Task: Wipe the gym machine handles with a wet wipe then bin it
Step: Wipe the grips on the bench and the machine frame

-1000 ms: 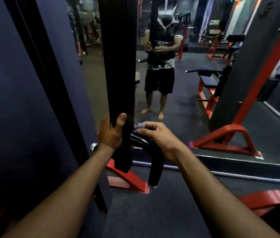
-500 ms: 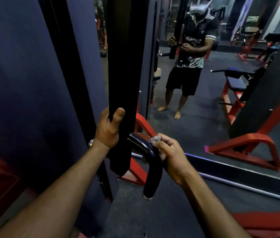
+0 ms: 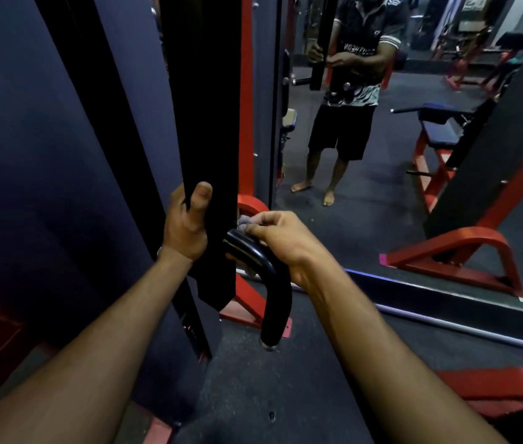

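Note:
A curved black handle (image 3: 274, 299) sticks out from a tall black machine arm (image 3: 202, 123) and bends down toward the floor. My right hand (image 3: 281, 241) pinches a small greyish wet wipe (image 3: 244, 221) and presses it on the top of the handle's bend, close to the arm. My left hand (image 3: 186, 224) grips the edge of the black arm, thumb up on its front face. No bin is in view.
A wall mirror (image 3: 414, 155) right ahead reflects a standing person, a bench and red machine frames. A red base frame (image 3: 247, 302) lies on the dark rubber floor under the handle. A dark panel (image 3: 45, 155) fills the left.
My right hand slid with the wipe along the handle's bend, outward and then back up toward the arm. The view dropped and shifted right. My left hand kept its grip.

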A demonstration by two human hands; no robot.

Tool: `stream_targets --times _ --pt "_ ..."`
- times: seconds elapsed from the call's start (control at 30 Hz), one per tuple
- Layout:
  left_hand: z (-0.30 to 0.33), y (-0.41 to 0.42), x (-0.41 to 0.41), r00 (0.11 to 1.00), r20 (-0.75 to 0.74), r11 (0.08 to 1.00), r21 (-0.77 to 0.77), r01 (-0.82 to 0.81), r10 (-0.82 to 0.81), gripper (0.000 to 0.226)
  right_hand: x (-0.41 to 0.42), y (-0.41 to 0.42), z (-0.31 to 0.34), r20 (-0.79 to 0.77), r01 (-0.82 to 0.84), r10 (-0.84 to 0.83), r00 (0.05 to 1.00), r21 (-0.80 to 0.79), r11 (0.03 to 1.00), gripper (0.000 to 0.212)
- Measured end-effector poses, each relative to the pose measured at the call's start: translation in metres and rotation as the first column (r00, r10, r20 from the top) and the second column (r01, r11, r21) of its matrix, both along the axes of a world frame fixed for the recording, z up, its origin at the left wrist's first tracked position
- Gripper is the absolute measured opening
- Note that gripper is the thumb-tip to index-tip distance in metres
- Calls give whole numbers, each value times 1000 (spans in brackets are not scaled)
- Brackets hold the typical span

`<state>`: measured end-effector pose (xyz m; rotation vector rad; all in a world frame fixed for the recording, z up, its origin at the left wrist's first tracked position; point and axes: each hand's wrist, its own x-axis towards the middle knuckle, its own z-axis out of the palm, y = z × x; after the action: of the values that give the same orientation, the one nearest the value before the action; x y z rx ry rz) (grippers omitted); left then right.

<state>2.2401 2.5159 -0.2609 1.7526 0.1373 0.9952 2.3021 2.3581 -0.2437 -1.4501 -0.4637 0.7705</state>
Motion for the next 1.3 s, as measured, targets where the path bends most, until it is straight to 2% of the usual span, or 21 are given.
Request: stream_targets --times 0.07,0.17,0.27,0.43,0.57,0.67,0.73,0.87,0.9,1.0,1.03,1.1,1.2,1.3 --pt "3 -3 1 1000 -18 1000 8 3 -3 68 1 -2 1 26 21 -21 999 2 1000 9" --pt "3 -3 4 1000 -27 999 -46 0 -2 67 -3 -15 -8 174 88 -87 981 7 996 14" --pt "0 0 8 1000 -9 998 -64 10 -10 62 -4 -41 -26 245 135 -151 958 83 987 7" --pt "-2 0 12 999 -21 991 -126 32 -35 51 -8 -79 -69 183 155 -192 964 199 968 17" --pt "-1 -1 12 1000 -26 994 -110 -16 13 65 -13 -83 -90 129 169 -196 972 196 966 16" --pt "1 -3 12 999 -22 994 -93 -49 47 70 -5 -61 -68 114 152 -170 979 146 977 12" --pt "0 -5 14 999 -32 996 -80 -46 44 71 2 -43 -42 137 87 -97 986 77 993 11" --pt "2 -6 12 998 -14 994 -86 -60 59 77 10 -16 0 38 -88 87 995 6 996 17" --pt "3 -7 11 998 -23 995 -83 -57 56 77 9 -11 0 66 -86 88 994 -26 996 17" --pt "3 -6 10 998 -27 996 -74 -58 56 76 6 -6 -13 400 87 -22 916 -146 985 16" --pt "3 -6 11 998 -21 995 -82 -61 60 75 1 -9 -17 454 151 -86 887 -110 982 17" --pt "3 -5 11 997 -25 995 -76 -68 66 75 -8 -18 -29 441 212 -185 878 -12 977 19" --pt "4 -8 11 998 -27 995 -89 -52 50 76 -15 -40 -62 282 238 -261 923 111 965 18" --pt "5 -10 10 998 -25 995 -84 -61 59 76 -22 -62 -87 185 199 -245 952 234 951 16"
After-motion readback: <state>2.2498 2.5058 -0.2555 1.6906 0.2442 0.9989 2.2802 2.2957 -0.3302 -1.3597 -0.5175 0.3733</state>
